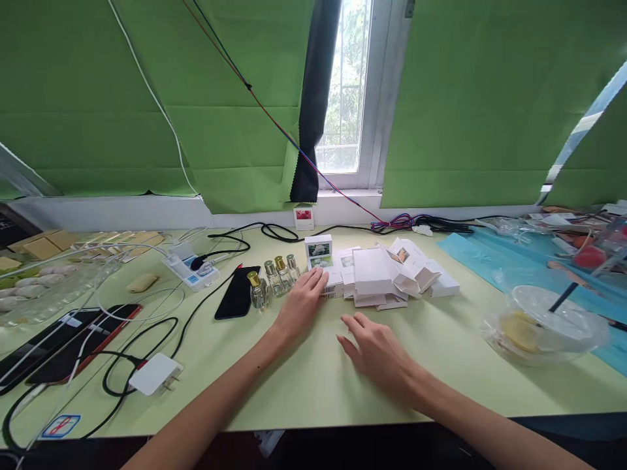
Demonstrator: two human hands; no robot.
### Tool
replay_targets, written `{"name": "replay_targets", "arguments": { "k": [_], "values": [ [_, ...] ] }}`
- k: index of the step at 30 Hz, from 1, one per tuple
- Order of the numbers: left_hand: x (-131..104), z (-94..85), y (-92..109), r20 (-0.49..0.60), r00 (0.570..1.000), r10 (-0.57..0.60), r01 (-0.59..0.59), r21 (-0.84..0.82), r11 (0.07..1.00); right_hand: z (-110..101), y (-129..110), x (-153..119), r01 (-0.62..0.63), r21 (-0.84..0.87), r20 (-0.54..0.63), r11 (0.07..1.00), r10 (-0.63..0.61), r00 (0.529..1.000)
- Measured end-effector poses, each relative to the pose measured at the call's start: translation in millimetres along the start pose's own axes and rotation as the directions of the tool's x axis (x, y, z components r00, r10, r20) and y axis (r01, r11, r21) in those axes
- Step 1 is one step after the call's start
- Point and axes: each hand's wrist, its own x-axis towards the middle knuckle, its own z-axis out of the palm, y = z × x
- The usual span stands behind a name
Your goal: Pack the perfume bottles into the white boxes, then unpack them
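Note:
My left hand (304, 297) rests with stretched fingers on the left end of a small white box (334, 287) with a barcode. Behind it stands another white box (319, 250) with a white-flower picture. Just left of that hand, several small glass bottles (275, 277) with gold or silver caps stand upright. My right hand (382, 352) is over the table in front of the boxes, its thumb and fingers apart and nothing in them. Beyond it lies a heap of flattened or partly folded white cartons (375, 273), some with flower pictures.
A black phone (237, 294) lies left of the bottles. Farther left are two more phones (81, 339), a white charger (155, 374), a power strip (191, 269) and tangled cables. A lidded plastic bowl (543, 326) sits at right, beside blue plastic sheeting (482, 254).

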Motion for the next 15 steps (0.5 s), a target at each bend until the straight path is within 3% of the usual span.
{"name": "replay_targets", "arguments": {
  "k": [4, 7, 10, 12, 15],
  "values": [
    [-15, -10.9, -8, 0.000, 0.998, 0.056, -0.056, 0.001, 0.998, 5, 11, 5, -0.174, 0.349, 0.011, 0.921, 0.182, 0.983],
    [-33, -23.7, -7, -0.031, 0.988, 0.154, -0.154, 0.008, 0.988, 10, 17, 8, -0.291, 0.606, 0.115, 0.740, 0.281, 0.953],
    [-56, -35.3, 7, -0.087, 0.967, 0.238, -0.233, 0.062, 0.971, 12, 17, 10, -0.365, 0.715, 0.198, 0.597, 0.328, 0.924],
    [-70, -41.1, 24, -0.098, 0.951, 0.292, -0.284, 0.085, 0.955, 11, 15, 11, -0.329, 0.695, 0.155, 0.640, 0.313, 0.937],
    [-83, -46.4, 54, -0.091, 0.952, 0.291, -0.286, 0.070, 0.956, 7, 8, 9, -0.223, 0.586, 0.047, 0.779, 0.242, 0.969]
  ]
}}
